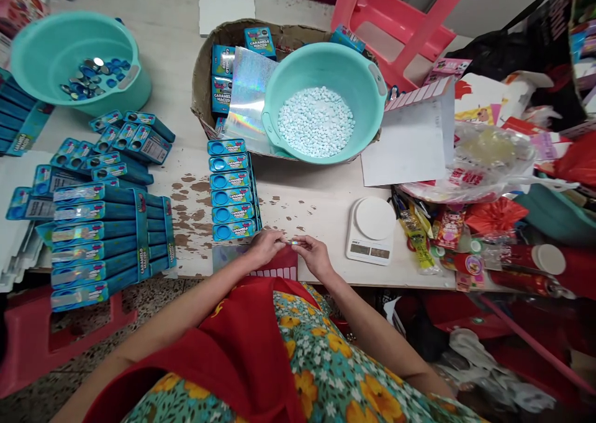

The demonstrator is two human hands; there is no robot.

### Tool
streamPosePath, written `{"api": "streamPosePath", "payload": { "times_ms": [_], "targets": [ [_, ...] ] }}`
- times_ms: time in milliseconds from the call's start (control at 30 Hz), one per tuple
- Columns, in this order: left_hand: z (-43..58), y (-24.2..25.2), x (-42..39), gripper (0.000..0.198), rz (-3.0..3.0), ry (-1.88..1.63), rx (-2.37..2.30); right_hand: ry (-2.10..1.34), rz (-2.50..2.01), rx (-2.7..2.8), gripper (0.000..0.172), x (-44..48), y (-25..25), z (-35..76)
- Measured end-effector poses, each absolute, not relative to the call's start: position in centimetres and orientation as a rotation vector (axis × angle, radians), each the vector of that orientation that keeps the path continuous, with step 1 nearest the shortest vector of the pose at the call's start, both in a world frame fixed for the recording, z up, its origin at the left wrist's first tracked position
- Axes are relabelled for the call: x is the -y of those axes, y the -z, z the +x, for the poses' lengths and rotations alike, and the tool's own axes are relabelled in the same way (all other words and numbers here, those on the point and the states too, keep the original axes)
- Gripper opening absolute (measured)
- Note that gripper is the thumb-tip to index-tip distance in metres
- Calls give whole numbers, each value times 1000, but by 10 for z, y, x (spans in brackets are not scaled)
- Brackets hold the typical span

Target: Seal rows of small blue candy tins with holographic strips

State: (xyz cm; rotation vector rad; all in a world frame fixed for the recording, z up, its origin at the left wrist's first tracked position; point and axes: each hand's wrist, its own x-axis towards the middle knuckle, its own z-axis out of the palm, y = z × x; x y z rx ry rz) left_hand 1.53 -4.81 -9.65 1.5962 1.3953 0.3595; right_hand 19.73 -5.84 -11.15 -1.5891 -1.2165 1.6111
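Both of my hands meet at the table's front edge. My right hand (315, 256) pinches a small shiny sticker (294, 243) between thumb and fingertips. Right beside the sticker, the fingers of my left hand (266, 249) are pressed together; whether anything is in them is hidden. Beneath the hands lies a reddish sheet (284, 263) with a row of pale rectangles along its edge. Just beyond my left hand stands a row of blue candy boxes (233, 196), each with a round recess on its top end. To the right is a white kitchen scale (371, 231).
A turquoise basin of white candies (321, 153) rests on a cardboard carton (201, 81), beside a holographic sheet (249, 94). Another basin (107, 103) holds shiny blue pieces. Stacked candy boxes (116, 249) overhang the left edge. Packaging clutter (470, 224) crowds the right; a pink stool (395, 22) stands behind.
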Motion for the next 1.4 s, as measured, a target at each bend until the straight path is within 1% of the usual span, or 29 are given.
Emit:
{"api": "streamPosePath", "payload": {
  "times_ms": [133, 267, 500, 700, 933, 1200, 1400],
  "targets": [
    [14, 100, 45, 18, 1515, -376, -1390, -1577, -1600, 1384, 21, 51, 114, 199],
    [11, 100, 43, 21, 1454, -395, -1338, -1605, -1611, 1399, 21, 45, 117, 199],
    [10, 107, 51, 15, 1556, -320, -1447, -1646, -1639, 1385, 23, 42, 125, 200],
    [15, 114, 52, 12, 1507, -318, -1539, -1607, -1634, 1451, 18, 40, 124, 198],
    [15, 106, 52, 13, 1371, -423, -1537, -1789, -1569, 1133, 29, 38, 121, 196],
    [-5, 100, 65, 12, 1412, -260, -1613, -1875, -1595, 1122, 32, 33, 126, 200],
    [-7, 96, 75, 14, 1418, -306, -1650, -1888, -1567, 1115, 33, 34, 125, 202]
  ]
}}
